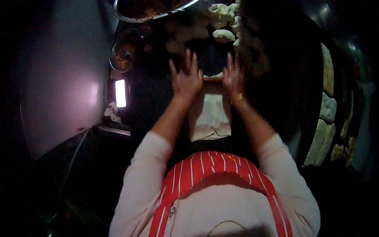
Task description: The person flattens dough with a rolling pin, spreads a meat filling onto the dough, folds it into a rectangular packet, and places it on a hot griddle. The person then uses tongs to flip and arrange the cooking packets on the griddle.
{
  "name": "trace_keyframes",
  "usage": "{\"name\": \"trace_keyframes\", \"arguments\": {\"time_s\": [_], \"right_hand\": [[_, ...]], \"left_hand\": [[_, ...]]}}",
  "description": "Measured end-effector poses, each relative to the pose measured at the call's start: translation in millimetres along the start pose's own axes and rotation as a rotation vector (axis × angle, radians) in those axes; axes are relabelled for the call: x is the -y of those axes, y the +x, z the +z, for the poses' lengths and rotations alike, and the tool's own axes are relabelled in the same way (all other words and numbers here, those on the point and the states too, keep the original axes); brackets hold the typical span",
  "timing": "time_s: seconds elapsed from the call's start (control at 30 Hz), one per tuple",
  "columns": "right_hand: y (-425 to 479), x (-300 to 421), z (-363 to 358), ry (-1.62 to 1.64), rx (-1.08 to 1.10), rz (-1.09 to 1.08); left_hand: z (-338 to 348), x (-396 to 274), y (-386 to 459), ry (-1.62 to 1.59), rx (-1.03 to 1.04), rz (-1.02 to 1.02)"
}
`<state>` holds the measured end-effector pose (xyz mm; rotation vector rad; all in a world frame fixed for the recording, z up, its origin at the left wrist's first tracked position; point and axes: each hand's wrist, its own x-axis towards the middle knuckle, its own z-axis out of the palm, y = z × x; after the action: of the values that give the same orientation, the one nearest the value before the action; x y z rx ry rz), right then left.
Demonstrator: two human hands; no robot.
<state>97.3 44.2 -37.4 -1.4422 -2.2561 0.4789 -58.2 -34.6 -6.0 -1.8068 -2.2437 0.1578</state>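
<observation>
A pale, roughly rectangular slab [212, 118], apparently dough, lies directly before me, with a small crease at its near edge. Shadows darken its sides and upper part. My left hand [187, 80] is palm down at its far left corner, fingers spread. On the opposite corner, my right hand [234, 75] has its fingers pointing away and nothing visible in its grasp. Both hands are slightly blurred, and whether they press on the slab's far edge [213, 77] cannot be told. Beyond the right hand sits a rounded pale dough piece [223, 35].
More pale dough lumps [222, 14] lie farther off. A large metal-rimmed bowl [157, 19] and a smaller bowl [121, 57] with brown contents stand left of them. A lit screen [120, 93] is near the left wall [71, 74]. Pale blocks [319, 142] line the right; much is dark.
</observation>
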Motion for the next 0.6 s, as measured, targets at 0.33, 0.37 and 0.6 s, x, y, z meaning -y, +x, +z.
{"name": "trace_keyframes", "arguments": {"time_s": [0.33, 0.37, 0.6], "right_hand": [[26, 2, -1, 0.075, -0.014, -0.034], [56, 8, -4, 0.218, -0.025, 0.009], [32, 0, 0, 0.112, 0.037, -0.047]], "left_hand": [[-2, 6, 30, -0.114, -0.179, -0.023], [-1, 10, 43, -0.07, -0.182, -0.043], [-7, 10, 26, -0.063, 0.008, -0.003]]}}
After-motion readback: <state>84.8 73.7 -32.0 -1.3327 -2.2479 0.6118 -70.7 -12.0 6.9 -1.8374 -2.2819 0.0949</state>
